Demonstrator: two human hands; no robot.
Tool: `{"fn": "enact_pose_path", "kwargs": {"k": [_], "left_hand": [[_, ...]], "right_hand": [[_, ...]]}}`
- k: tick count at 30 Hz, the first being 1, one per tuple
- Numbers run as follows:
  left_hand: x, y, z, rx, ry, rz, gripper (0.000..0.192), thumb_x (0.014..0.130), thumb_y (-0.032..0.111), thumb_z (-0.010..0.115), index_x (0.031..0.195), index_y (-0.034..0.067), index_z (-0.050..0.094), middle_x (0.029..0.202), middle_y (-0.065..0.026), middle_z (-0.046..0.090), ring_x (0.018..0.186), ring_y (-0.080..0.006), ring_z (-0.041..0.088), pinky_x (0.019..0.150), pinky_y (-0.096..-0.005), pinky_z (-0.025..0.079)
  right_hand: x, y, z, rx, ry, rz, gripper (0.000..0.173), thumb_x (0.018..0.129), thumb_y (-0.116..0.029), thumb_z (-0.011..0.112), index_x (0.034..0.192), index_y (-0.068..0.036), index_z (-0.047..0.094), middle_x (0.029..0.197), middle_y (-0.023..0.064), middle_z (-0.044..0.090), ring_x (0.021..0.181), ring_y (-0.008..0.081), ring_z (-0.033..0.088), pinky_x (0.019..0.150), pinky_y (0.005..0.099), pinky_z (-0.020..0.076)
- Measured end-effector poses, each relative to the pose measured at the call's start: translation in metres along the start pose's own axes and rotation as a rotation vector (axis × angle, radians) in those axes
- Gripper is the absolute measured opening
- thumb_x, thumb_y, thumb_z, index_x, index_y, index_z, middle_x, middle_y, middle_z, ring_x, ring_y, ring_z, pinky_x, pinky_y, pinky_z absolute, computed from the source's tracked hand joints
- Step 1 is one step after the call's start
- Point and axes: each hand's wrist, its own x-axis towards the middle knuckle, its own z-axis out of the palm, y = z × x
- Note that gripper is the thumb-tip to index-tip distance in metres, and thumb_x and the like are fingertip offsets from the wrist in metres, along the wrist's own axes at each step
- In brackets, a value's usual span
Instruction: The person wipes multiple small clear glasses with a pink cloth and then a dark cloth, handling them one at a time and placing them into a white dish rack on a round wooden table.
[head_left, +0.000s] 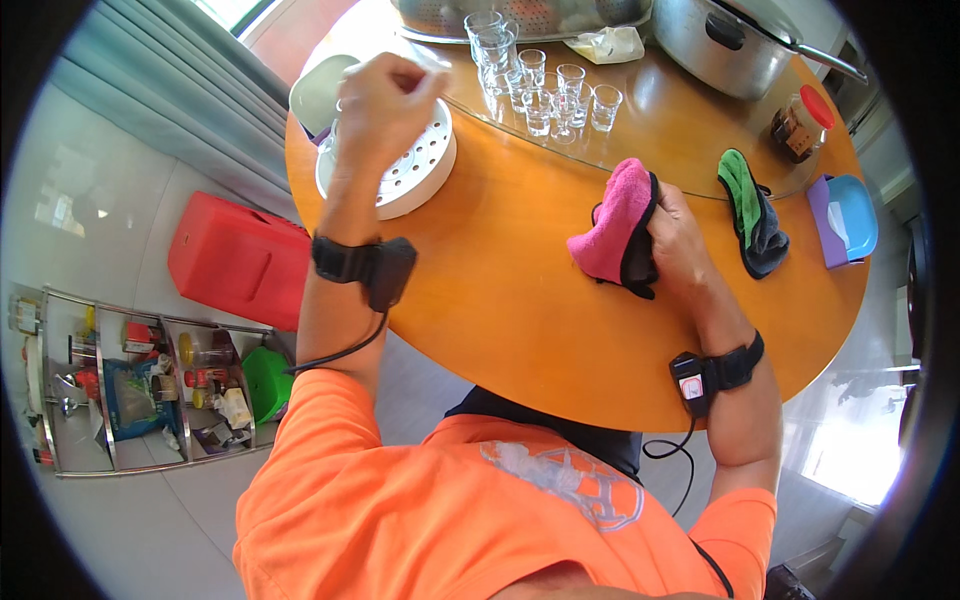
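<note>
My left hand (386, 112) is raised over a white round tray with holes (442, 161), its fingers curled. A blurred, pale, clear-looking patch shows at the fingertips, and I cannot tell whether it is something held. A bit of clear glass (328, 142) shows beside the wrist, partly hidden by it. In my right hand (679, 236) is a bunched pink cloth (619, 214) with dark edging, held above the wooden table (510, 300). Several small clear drinking glasses (538, 112) stand grouped on the glass turntable (660, 150), beyond both hands.
A pale green container (319, 94) sits behind the tray. Right of the pink cloth lie a green-and-grey cloth (750, 214) and a blue-and-purple box (855, 217). A red-lidded jar (802, 124), a metal pot (720, 56) and a perforated metal vessel (525, 19) stand farther back.
</note>
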Motion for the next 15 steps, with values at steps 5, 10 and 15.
{"fn": "enact_pose_path", "kwargs": {"k": [5, 10, 15], "left_hand": [[0.003, -0.055, -0.049, 0.434, 0.111, 0.014, 0.033, 0.083, 0.029, 0.086, 0.092, 0.0, 0.076, 0.09, -0.0147, 0.077, 0.083, -0.0254, 0.074, 0.08, -0.0374, 0.057], [-0.015, -0.102, -0.059, 0.664, 0.014, -0.061, 0.032, 0.083, 0.026, 0.084, 0.098, -0.001, 0.077, 0.104, -0.0197, 0.076, 0.1, -0.0371, 0.072, 0.094, -0.0451, 0.054], [-0.023, -0.122, -0.061, 0.564, 0.012, -0.096, 0.027, 0.085, 0.02, 0.08, 0.103, -0.001, 0.077, 0.103, -0.0216, 0.076, 0.099, -0.0395, 0.072, 0.092, -0.0456, 0.055]], "right_hand": [[0.0, -0.005, 0.001, 0.004, -0.178, -0.024, 0.023, 0.106, -0.023, 0.057, 0.114, -0.002, 0.062, 0.1, 0.0073, 0.069, 0.093, 0.0165, 0.067, 0.087, 0.0312, 0.0549], [-0.003, -0.013, 0.003, -0.017, -0.221, -0.014, 0.027, 0.106, -0.027, 0.059, 0.117, -0.002, 0.062, 0.104, 0.0061, 0.069, 0.096, 0.0153, 0.066, 0.089, 0.0306, 0.0535], [-0.003, -0.016, 0.004, -0.031, -0.215, -0.034, 0.029, 0.106, -0.029, 0.059, 0.118, -0.002, 0.063, 0.105, 0.0059, 0.069, 0.097, 0.015, 0.066, 0.09, 0.03, 0.053]]}}
